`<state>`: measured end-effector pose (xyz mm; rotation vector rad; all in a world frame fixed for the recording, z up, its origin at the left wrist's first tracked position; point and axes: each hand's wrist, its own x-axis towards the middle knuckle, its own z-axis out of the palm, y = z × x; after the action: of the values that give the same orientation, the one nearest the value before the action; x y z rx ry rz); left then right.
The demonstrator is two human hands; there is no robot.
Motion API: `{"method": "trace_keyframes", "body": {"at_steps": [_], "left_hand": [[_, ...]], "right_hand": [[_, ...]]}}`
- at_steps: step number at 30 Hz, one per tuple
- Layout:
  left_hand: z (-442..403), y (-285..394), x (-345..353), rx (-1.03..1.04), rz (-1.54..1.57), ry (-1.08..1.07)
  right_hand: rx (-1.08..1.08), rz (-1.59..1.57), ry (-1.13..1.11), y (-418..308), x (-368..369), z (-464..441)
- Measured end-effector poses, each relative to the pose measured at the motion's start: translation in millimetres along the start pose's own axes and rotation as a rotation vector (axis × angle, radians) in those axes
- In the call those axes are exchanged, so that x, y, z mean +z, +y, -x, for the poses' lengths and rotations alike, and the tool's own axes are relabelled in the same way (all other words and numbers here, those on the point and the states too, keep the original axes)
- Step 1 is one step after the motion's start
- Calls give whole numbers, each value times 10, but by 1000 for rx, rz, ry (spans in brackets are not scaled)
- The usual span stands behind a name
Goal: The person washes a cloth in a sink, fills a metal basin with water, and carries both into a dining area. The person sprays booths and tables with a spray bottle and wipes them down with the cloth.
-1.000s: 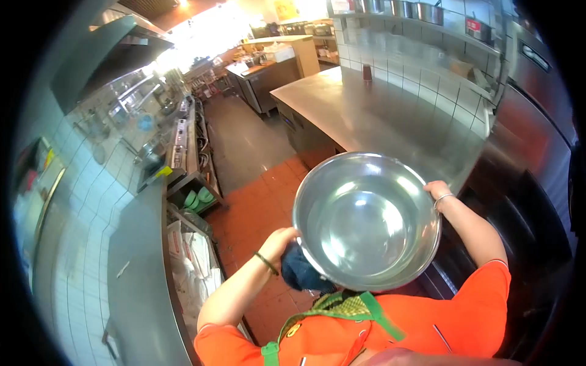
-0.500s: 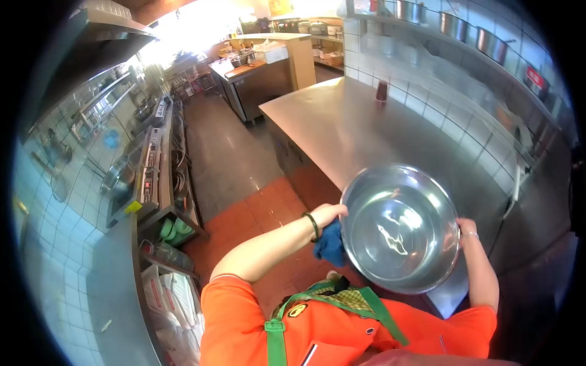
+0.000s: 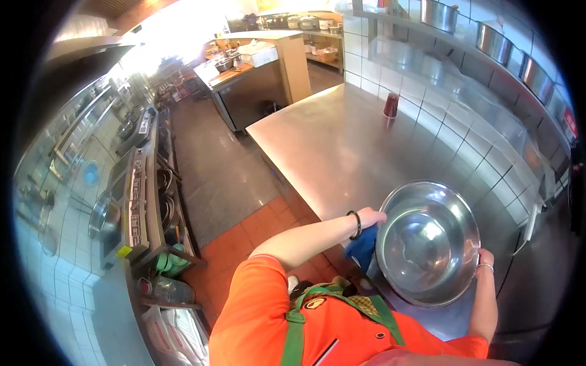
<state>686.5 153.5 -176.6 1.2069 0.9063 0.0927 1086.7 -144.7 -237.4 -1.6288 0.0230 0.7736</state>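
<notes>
A large round steel basin (image 3: 427,244) is held between my two hands above the near end of the steel counter (image 3: 329,137). My left hand (image 3: 370,218), with a dark bracelet at the wrist, grips the basin's left rim. On the right rim my right hand (image 3: 484,258) is closed, a light bracelet below it. A blue cloth (image 3: 362,249) hangs beneath my left hand, against the basin's outside; what holds it is hidden. The inside of the basin is shiny, and light reflects off its bottom.
A dark red cup (image 3: 390,105) stands on the counter near the tiled wall. Pots (image 3: 438,16) line the shelf above. Stoves (image 3: 135,201) run along the left wall. Bowls (image 3: 173,261) sit on a low shelf. A second worktable (image 3: 250,91) stands farther back.
The basin has moved right, from over the floor's edge to above the counter, with both hands still on its rim. The view has shifted too, showing more of the counter.
</notes>
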Motion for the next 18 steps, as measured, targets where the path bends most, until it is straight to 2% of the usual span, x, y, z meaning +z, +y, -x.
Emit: {"method": "trace_keyframes", "body": {"at_steps": [1,2,3,4,5,6,7,9,10,11,12,13,15,16,17,18], "left_hand": [[-136,85,-61,133,-276,-17],[-253,176,-126,271,-553,-38],[-256,352,-165,350,-774,65],[-187,521,-225,472,-751,119],[-126,787,-335,536,-783,6],[-171,987,-462,659,-763,-65],[-200,1203,-581,721,-746,-149],[-451,1528,-829,912,-899,-251],[-518,1658,-927,913,-1053,-200],[-671,1695,-1056,883,-1143,-94],[-740,1732,-1239,830,-1227,9],[-817,1719,-1440,863,-1332,129],[-1177,1448,-1910,1046,-1139,134],[-1191,1359,-2108,1007,-1077,45],[-1177,1234,-2304,931,-1111,29],[-1173,1126,-2503,858,-1143,29]], "right_hand": [[6,-25,9,2,40,7],[-138,70,62,69,-53,-126],[-358,356,344,165,-72,-276],[-320,731,180,68,-269,-419],[-625,869,602,179,-282,-477],[-629,872,619,-213,278,283],[-832,920,651,-249,211,301],[-1011,684,599,-646,1212,1437],[-1092,482,523,-736,1795,1949],[-1143,639,553,-792,2269,2349],[-1219,670,496,-728,2663,2571],[-1276,725,360,-697,3062,2761],[-1326,872,-71,-619,3859,2887],[-1283,928,-224,-488,4225,2794],[-1199,978,-294,-259,4553,2579],[-1113,1090,-259,-21,4797,2279]]}}
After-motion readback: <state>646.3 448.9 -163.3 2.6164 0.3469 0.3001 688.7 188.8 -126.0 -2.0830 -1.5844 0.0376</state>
